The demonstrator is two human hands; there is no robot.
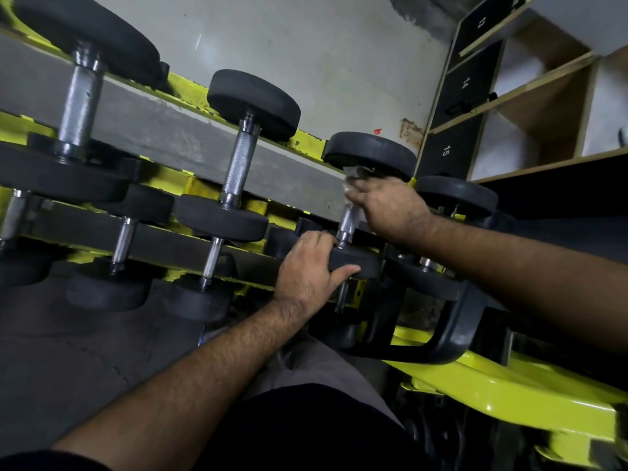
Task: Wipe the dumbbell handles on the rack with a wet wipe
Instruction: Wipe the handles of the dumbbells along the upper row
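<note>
Yellow-green steel tubing is forming the rack [475, 379], which is running across the view in tiers and carrying black rubber-headed dumbbells with knurled metal handles. Grey wall is standing behind it, and dark matting is covering the floor [68, 351] below. Wooden cubby shelving [543, 107] is standing at the right, its black end panels carrying white numerals reading 13, 14 and 15 from top to bottom.

Both forearms are reaching forward and up from the lower edge of the view toward the rightmost dumbbell [370, 154] on the upper tier. The right hand [390, 209] is sitting knuckles-up over the upper part of that dumbbell's handle [348, 222], fingers curled round it and clutching the wet wipe [355, 173], which is showing as a crumpled pale wad just under the upper head. Bare metal of the handle is showing below the hand. The left hand [309, 266] is gripping the lower head [356, 261] of the same dumbbell, fingers lying over its top face and thumb pressing along its rim.

Two larger dumbbells are resting to the left on the same tier, their handles [239, 164] uncovered and well apart from either hand. Smaller dumbbells are sitting on the tier below. A small red fleck [377, 131] is showing on the wall near a patch of chipped plaster.
</note>
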